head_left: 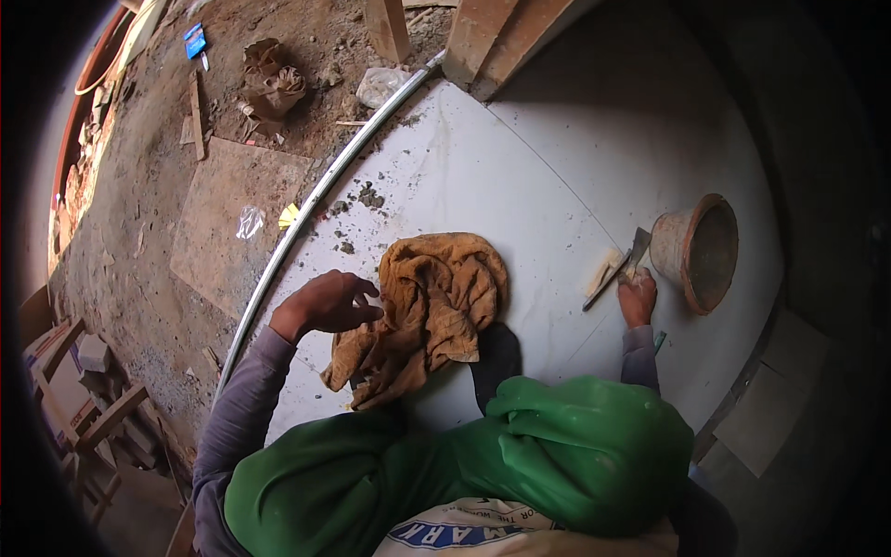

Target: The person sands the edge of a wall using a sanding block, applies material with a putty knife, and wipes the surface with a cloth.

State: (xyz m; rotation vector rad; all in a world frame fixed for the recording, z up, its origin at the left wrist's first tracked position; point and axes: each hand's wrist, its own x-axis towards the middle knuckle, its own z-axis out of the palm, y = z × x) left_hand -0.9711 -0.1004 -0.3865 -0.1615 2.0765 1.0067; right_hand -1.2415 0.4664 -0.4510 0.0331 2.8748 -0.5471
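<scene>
A crumpled brown cloth [436, 297] lies on the pale tiled floor in front of my knees. Beside its left edge hovers my left hand [332, 302], fingers loosely curled and apart, with nothing visible in them. On the right, my right hand [638, 297] is closed around what looks like a putty knife [639, 246] with a grey blade. Against that blade lies a cream block with a dark edge [603, 273], perhaps a float; its exact kind is unclear. A mortar-stained bucket [673, 243] is tipped on its side just right of my right hand.
Dark crumbs of mortar [369, 195] are scattered on the tiles. A metal edge strip [320, 190] curves between tiles and dirt ground. Wooden posts [492, 42] stand at the far side. Crumpled brown paper [271, 82] lies on the dirt, and wood scraps [111, 413] are heaped at left.
</scene>
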